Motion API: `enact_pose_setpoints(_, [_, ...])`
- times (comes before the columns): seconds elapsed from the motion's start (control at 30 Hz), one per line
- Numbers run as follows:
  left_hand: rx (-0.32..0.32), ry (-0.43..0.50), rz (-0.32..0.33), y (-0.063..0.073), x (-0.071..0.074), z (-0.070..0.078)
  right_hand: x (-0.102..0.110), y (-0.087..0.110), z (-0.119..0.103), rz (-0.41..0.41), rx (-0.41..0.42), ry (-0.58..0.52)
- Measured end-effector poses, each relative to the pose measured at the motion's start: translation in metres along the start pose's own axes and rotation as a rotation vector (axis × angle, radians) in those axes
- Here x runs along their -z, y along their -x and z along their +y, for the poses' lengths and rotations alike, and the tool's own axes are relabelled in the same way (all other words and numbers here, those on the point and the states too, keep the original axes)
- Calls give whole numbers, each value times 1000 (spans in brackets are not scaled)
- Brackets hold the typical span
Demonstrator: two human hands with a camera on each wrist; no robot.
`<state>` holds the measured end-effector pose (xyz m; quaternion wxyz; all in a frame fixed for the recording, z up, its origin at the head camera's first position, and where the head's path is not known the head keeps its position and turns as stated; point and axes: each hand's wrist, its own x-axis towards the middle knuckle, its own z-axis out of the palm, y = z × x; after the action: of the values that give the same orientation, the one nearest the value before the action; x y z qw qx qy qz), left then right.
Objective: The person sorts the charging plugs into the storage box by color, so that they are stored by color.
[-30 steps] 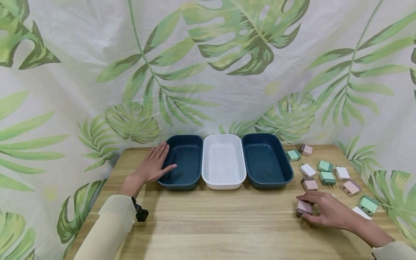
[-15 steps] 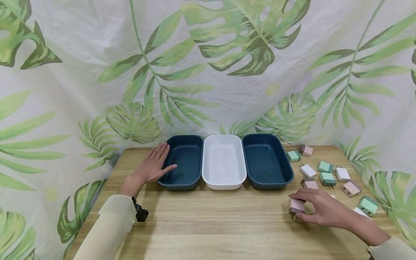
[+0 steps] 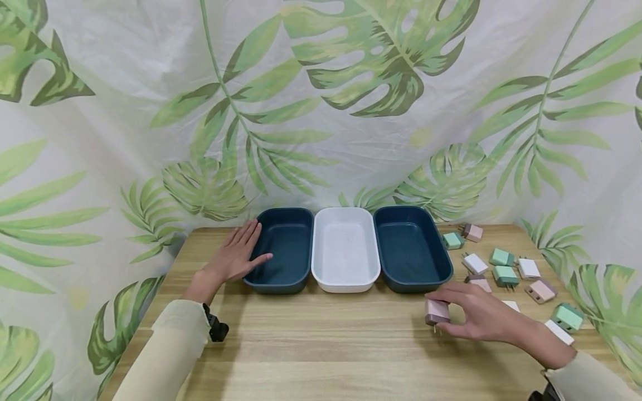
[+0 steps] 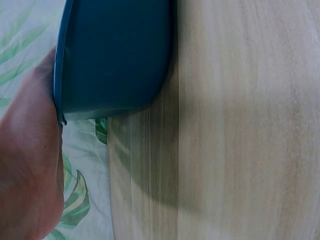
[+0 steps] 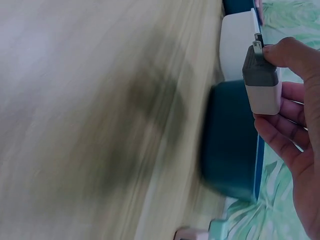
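My right hand (image 3: pixel 478 313) pinches a pink plug charger (image 3: pixel 437 312) between thumb and fingers, above the table in front of the right dark blue tray (image 3: pixel 413 287). In the right wrist view the charger (image 5: pixel 263 87) shows a dark grey end with metal prongs beside the thumb. My left hand (image 3: pixel 236 253) rests with straight fingers on the left rim of the left dark blue tray (image 3: pixel 278 289), the thumb reaching over its inside. Between the two blue trays stands a white tray (image 3: pixel 346 287). All three trays hold nothing.
Several pink, green and white chargers lie at the table's right side, among them a green one (image 3: pixel 568 316), a white one (image 3: pixel 529 268) and a pink one (image 3: pixel 541 289). A leaf-patterned cloth (image 3: pixel 361 161) hangs right behind the trays. The wooden table (image 3: pixel 321 345) spreads in front.
My right hand has carried the pink charger to the left, away from the other chargers and up off the table. My left hand has stayed on the left tray.
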<state>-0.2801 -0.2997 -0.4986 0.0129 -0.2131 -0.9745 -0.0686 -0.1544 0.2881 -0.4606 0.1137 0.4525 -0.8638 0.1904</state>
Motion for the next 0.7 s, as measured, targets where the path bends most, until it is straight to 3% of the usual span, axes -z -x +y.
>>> enact_pose_setpoints(0.7, [31,-9,-48,0,5,5,-13,-55,-13,66,106,-163])
